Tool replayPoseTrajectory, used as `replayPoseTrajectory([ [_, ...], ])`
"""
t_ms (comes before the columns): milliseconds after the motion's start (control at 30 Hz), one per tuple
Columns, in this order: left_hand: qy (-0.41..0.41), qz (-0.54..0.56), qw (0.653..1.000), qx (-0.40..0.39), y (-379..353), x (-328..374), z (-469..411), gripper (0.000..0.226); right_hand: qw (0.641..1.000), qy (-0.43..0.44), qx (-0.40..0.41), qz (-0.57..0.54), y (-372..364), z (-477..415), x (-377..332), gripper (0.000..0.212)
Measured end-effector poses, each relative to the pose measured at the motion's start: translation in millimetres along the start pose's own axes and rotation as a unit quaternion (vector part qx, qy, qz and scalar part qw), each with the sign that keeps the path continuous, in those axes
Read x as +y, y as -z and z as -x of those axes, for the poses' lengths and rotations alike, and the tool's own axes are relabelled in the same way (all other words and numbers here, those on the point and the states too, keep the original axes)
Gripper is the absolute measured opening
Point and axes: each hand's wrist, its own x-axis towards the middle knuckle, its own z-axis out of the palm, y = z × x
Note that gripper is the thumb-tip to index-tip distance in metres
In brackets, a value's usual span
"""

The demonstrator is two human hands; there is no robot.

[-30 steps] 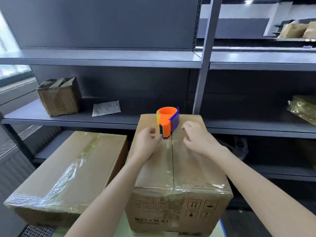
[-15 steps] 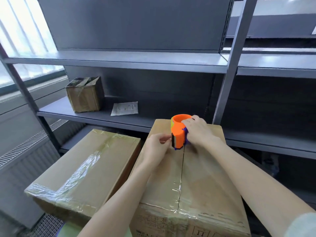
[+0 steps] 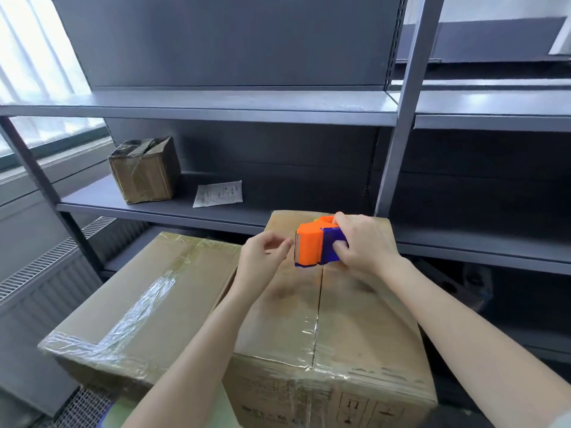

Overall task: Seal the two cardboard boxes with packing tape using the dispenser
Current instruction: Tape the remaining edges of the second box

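Note:
Two cardboard boxes stand side by side in front of me. The right box (image 3: 355, 310) has a centre seam with clear tape near its front edge. The left box (image 3: 139, 301) carries wrinkled clear tape across its top. My right hand (image 3: 364, 245) grips the orange and blue tape dispenser (image 3: 312, 247) and holds it just above the far end of the right box's seam, its cutter end facing left. My left hand (image 3: 262, 257) hovers beside that cutter end with fingers loosely curled; whether it pinches the tape end I cannot tell.
Grey metal shelving (image 3: 234, 103) fills the background, with an upright post (image 3: 398, 125) behind the right box. A small taped carton (image 3: 145, 171) and a paper sheet (image 3: 219, 193) lie on the middle shelf. A window and a radiator grille (image 3: 46, 267) are at the left.
My right hand closed round the dispenser, lifted it off the box top and tipped it on its side. My left hand rose off the box toward the cutter end. The view shifted left.

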Motion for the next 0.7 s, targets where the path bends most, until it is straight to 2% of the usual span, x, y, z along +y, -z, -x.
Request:
replayPoseTrajectory([
  [100, -0.009, 0.035, 0.999, 0.000, 12.6, 9.9, 11.5, 0.017, 0.999, 0.012, 0.032, -0.042, 7.1, 12.1, -14.6, 0.027],
  [233, -0.010, 0.046, 0.999, -0.011, 28.1, 17.8, 23.5, 0.015, 0.995, 0.018, 0.078, -0.059, 26.3, 26.3, -43.5, 0.053],
  [300, -0.008, 0.046, 0.999, -0.012, 35.2, 20.1, 29.8, 0.019, 0.997, 0.014, 0.052, -0.050, 38.4, 32.6, -57.9, 0.073],
  [367, -0.009, 0.036, 0.999, -0.015, 42.3, 22.5, 37.7, 0.026, 0.999, 0.010, -0.012, -0.031, 48.4, 41.1, -69.1, 0.086],
  [467, -0.014, 0.001, 0.999, -0.029, 53.9, 21.9, 51.1, 0.030, 0.997, 0.015, -0.079, -0.003, 55.7, 57.4, -86.1, 0.082],
  [567, -0.006, -0.012, 0.999, -0.052, 63.4, 17.7, 68.4, 0.032, 0.995, 0.012, -0.099, -0.016, 61.7, 72.0, -103.9, 0.074],
  [700, 0.053, -0.027, 0.995, -0.078, 75.4, 12.5, 86.7, 0.032, 0.987, -0.001, -0.155, -0.035, 73.1, 77.6, -124.2, 0.073],
])
